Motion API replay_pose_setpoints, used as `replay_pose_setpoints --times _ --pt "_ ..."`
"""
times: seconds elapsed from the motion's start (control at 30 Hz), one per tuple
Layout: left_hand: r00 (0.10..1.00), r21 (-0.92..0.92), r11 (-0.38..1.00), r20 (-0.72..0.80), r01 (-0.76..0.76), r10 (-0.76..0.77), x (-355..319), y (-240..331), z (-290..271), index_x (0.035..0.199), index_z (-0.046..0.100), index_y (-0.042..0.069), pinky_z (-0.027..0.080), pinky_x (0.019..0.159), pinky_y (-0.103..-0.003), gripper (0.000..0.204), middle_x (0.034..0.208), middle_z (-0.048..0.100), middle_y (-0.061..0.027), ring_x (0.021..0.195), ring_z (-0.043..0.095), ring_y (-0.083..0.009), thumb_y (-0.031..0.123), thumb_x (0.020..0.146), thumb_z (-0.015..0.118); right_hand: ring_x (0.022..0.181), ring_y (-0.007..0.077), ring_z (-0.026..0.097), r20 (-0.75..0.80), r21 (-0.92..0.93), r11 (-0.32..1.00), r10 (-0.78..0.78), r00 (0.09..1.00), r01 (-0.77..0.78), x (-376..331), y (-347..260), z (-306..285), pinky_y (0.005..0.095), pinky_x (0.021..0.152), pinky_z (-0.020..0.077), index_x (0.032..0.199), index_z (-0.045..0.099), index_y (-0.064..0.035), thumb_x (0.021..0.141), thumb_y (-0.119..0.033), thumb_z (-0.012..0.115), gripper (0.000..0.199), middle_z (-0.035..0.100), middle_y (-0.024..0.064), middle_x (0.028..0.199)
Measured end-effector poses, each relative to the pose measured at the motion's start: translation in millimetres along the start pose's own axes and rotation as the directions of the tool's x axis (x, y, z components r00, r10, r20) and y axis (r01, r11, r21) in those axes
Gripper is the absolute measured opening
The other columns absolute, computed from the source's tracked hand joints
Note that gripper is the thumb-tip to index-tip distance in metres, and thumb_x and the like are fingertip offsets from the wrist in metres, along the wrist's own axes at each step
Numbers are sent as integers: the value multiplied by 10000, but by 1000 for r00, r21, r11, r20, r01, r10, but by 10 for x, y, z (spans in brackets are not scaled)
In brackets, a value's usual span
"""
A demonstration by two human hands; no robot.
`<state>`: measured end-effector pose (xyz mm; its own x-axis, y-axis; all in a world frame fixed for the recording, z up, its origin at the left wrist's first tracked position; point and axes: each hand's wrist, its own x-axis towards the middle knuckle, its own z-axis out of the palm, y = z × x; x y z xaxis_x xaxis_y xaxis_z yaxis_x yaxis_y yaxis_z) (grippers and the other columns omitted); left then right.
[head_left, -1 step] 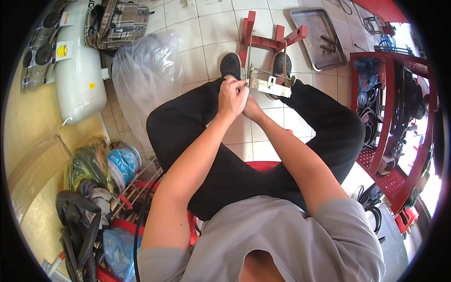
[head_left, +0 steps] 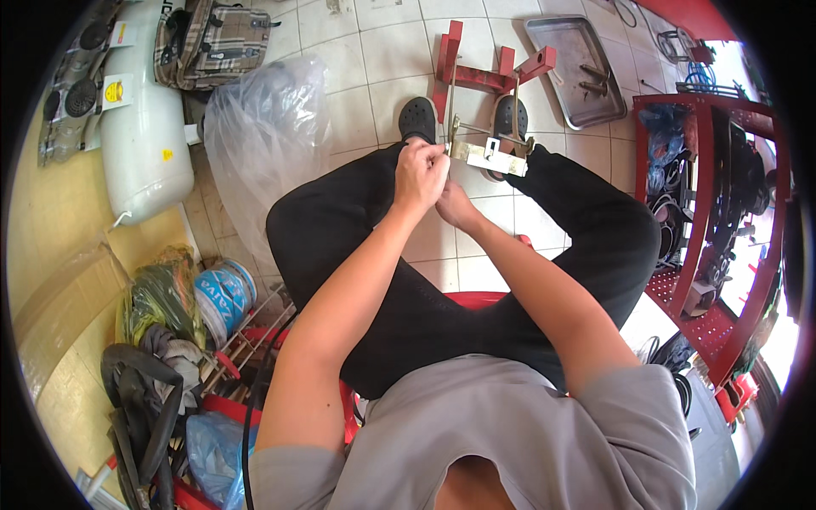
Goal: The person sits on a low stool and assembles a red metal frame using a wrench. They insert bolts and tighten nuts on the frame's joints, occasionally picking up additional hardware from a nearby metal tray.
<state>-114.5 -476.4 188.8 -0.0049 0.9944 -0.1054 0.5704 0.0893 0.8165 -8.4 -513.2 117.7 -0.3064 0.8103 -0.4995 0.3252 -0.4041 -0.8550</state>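
Between my knees a metal jig is held up, with a pale plate, a slotted upright tab and thin rods that run to a red steel stand. My left hand is closed at the jig's left end, thumb and fingers pinched together. Whatever it grips is hidden by the fingers. Just below and to its right, my right hand has its fingers curled in. Its fingertips lie close to the left palm, and what they hold, if anything, does not show.
A metal tray with small metal parts lies at the far right. Red shelving stands at the right. A clear plastic bag, a white tank and a plaid bag are on the left. My shoes flank the stand.
My right hand has drawn slightly down and away from the left hand, and the right elbow has moved a little outward. My left hand and the jig stay in place.
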Motion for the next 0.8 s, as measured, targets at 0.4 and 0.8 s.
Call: replay_pose_setpoints --times 0.4,0.8 --pt "802 -486 639 327 596 -500 219 -10 -154 965 649 8 503 706 -319 274 947 653 -110 812 658 -179 201 863 484 464 235 568 123 140 940 295 947 -311 -472 -889 -176 365 466 450 732 561 25 933 -274 462 373 549 145 603" --pt "764 -547 536 414 643 -494 179 -138 33 1010 652 49 480 604 -243 230 897 657 -25 779 626 -103 236 877 664 731 330 632 -281 -135 987 43 959 -83 -509 104 -414 377 741 498 828 711 -29 787 -33 444 271 667 187 774"
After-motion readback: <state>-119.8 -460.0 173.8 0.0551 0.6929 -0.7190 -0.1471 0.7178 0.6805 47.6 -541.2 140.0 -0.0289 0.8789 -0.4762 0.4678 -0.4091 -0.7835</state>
